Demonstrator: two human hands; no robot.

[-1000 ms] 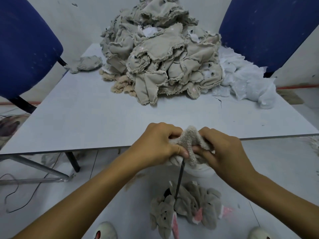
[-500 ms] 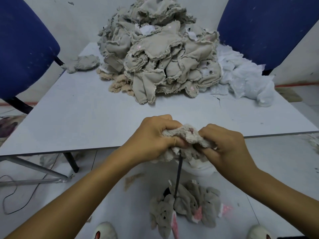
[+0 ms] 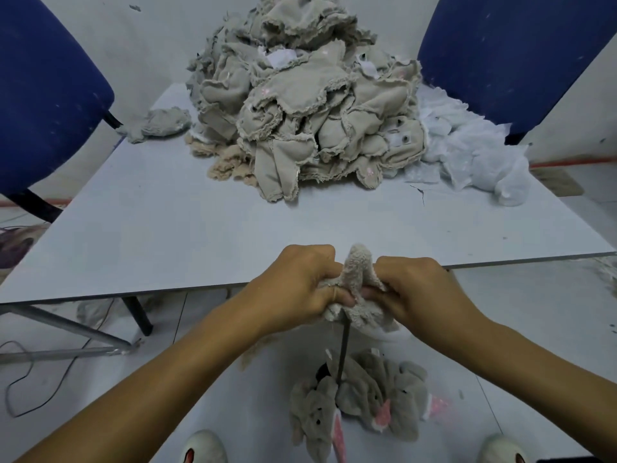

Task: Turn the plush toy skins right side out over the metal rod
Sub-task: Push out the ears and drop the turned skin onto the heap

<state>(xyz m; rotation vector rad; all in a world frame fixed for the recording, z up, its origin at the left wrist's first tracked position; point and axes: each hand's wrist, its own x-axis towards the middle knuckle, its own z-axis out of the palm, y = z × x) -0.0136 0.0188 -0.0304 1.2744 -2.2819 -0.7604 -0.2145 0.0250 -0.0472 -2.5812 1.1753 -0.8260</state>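
Hands, left (image 3: 302, 289) and right (image 3: 412, 290), knuckles up, grip plush skin (image 3: 358, 275) atop rod (image 3: 343, 354).

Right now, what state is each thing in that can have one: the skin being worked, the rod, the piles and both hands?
plush skin: fuzzy side showing, gripped on both sides, atop the rod
metal rod: upright, top hidden in the skin
left hand: gripping the skin
right hand: gripping the skin
table pile: inside out, raw seams showing
floor pile: right side out, around the rod's base
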